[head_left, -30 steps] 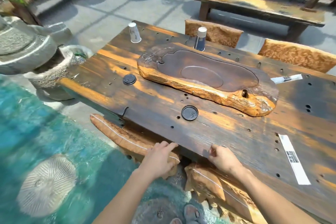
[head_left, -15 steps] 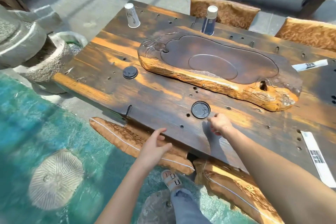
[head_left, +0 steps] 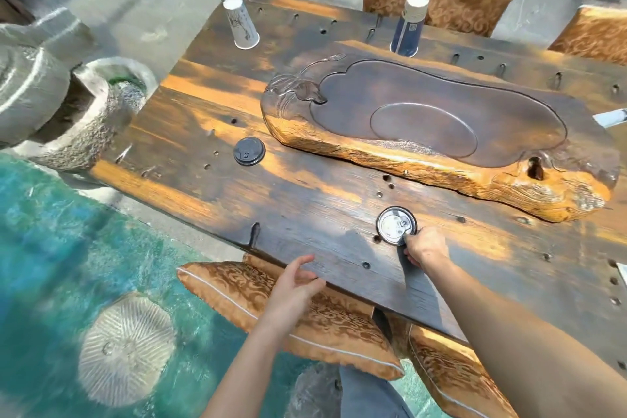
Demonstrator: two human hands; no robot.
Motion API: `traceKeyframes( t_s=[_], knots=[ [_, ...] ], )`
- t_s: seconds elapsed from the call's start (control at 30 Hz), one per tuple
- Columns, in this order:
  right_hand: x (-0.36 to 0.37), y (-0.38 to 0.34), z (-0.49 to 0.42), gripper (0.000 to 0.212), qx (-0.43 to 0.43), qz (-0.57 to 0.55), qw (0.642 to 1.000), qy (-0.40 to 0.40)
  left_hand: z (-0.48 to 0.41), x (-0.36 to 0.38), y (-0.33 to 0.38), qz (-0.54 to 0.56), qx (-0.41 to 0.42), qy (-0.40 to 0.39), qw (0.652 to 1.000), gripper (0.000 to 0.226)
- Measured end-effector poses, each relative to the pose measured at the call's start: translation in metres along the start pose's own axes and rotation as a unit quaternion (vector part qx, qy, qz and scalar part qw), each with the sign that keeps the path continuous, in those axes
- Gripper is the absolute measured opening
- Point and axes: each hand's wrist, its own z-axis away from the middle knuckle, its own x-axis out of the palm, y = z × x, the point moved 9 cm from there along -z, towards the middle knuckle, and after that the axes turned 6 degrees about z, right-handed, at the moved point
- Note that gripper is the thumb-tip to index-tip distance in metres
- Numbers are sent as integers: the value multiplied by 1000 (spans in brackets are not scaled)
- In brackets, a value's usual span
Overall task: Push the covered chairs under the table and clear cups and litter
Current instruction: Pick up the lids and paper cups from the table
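Observation:
My right hand (head_left: 424, 246) pinches the near edge of a round black cup lid (head_left: 395, 225) lying on the dark wooden table (head_left: 305, 200). My left hand (head_left: 293, 283) hovers open at the table's near edge, above a gold-patterned covered chair (head_left: 288, 312). A second covered chair (head_left: 454, 370) sits to its right, partly under the table. Another black lid (head_left: 248, 151) lies further left. An upturned white paper cup (head_left: 241, 24) and an upturned blue and white cup (head_left: 409, 25) stand at the far side. Two more covered chairs (head_left: 437, 0) (head_left: 593, 34) stand beyond.
A large carved wooden tea tray (head_left: 441, 132) fills the table's middle. A white paper strip (head_left: 610, 117) shows at the right edge. Stone basins (head_left: 95, 119) stand to the left. Turquoise floor with a round stepping stone (head_left: 125, 349) lies below; my leg (head_left: 369, 394) is between the chairs.
My right hand left the near chair, reached over the table and took hold of the nearer black lid's edge. My left hand lifted off the chair to the table edge. The view moved forward.

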Motion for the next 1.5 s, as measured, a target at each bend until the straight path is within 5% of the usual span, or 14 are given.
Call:
traceKeyframes(
  t_s=[0.2,0.4,0.8,1.0,1.1,1.27,1.5],
  knots=[
    [22,-40,29,24,-49,-34,998,-11,-8,-33,11,73,-13,12,997,38],
    [60,-107,119,30,-202,-10,979,-34,-15,-67,30,174,-10,25,984,23],
    [160,-207,286,27,-309,2,943,-127,-2,-183,44,446,4,-76,892,48],
    [199,-251,331,53,-343,-38,926,-155,4,-252,55,466,3,-78,881,47],
    [203,-270,316,45,-330,-43,937,-108,3,-289,65,456,23,-58,888,40],
    [208,-320,263,16,-338,113,934,27,-23,-341,69,490,-21,-21,871,38],
    [215,-411,168,57,-281,235,926,92,-72,-390,112,495,-50,1,868,52]
  ],
)
